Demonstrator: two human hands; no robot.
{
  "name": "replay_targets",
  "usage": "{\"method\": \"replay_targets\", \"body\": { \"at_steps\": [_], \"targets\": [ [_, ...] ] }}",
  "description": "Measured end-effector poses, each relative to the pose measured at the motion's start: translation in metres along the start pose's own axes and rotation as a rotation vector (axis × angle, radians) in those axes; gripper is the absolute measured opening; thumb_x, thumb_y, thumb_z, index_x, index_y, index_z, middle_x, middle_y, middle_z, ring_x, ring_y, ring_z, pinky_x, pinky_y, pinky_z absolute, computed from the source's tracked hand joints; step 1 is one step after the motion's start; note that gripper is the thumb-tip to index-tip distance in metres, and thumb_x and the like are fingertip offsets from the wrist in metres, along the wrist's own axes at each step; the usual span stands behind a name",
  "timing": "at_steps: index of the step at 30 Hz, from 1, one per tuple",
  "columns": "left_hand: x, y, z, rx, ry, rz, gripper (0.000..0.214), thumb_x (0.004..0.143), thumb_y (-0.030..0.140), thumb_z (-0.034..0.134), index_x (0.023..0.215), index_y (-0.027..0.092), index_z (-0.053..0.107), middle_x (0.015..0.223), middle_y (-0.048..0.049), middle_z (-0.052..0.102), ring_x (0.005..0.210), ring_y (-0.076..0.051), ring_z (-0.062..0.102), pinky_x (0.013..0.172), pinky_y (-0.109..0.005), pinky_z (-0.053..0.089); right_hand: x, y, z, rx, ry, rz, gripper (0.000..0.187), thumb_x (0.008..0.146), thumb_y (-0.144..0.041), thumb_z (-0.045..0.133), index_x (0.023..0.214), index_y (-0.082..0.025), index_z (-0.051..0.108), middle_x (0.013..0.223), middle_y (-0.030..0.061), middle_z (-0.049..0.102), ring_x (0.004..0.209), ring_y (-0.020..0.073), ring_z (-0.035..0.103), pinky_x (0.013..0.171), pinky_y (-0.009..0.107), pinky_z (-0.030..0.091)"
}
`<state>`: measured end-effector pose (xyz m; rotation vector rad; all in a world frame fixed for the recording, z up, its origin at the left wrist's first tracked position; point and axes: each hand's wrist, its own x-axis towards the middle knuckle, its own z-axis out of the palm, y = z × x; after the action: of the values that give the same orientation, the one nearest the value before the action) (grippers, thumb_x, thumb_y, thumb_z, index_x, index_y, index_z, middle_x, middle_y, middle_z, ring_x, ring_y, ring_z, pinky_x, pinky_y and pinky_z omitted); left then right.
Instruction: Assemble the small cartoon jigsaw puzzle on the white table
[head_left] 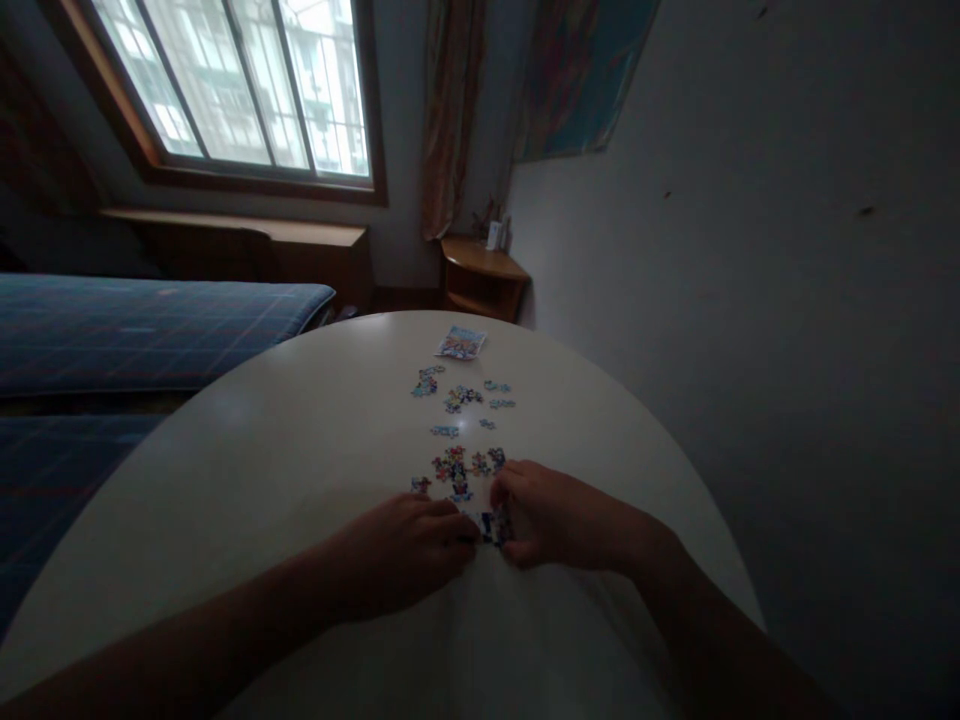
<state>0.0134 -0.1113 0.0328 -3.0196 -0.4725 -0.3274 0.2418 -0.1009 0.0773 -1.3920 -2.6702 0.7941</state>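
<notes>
Both my hands rest on a round white table (285,440). My left hand (405,550) lies knuckles up, its fingertips pinched against a small joined cluster of jigsaw pieces (495,525). My right hand (551,515) is curled, fingers pressed on the same cluster from the right. Just beyond my fingers lies a group of colourful pieces (461,468). Farther out are more loose pieces (461,398) and a small picture card (460,343) near the far edge.
A bed with a blue checked cover (142,320) stands left of the table. A wooden corner shelf (484,275) sits behind the table under a curtain. A barred window (240,90) is at upper left. A grey wall (750,250) runs close along the right.
</notes>
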Motion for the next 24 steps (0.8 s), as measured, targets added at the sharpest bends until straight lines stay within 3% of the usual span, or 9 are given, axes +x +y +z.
{"method": "replay_targets", "body": {
  "at_steps": [24],
  "targets": [
    [0.0003,-0.0004,-0.001,-0.041,0.025,-0.001,0.007,0.094,0.017,0.057,0.094,0.017,0.064,0.109,-0.0037,0.069,0.092,-0.018,0.064,0.077,-0.031,0.052,0.0018,0.0014,0.0,-0.008,0.012,-0.034,0.039,0.064,-0.02,0.073,0.101,-0.017,0.059,0.101,0.0061,0.063,0.088,0.0197,0.058,0.078,0.029,0.046]
  ]
}}
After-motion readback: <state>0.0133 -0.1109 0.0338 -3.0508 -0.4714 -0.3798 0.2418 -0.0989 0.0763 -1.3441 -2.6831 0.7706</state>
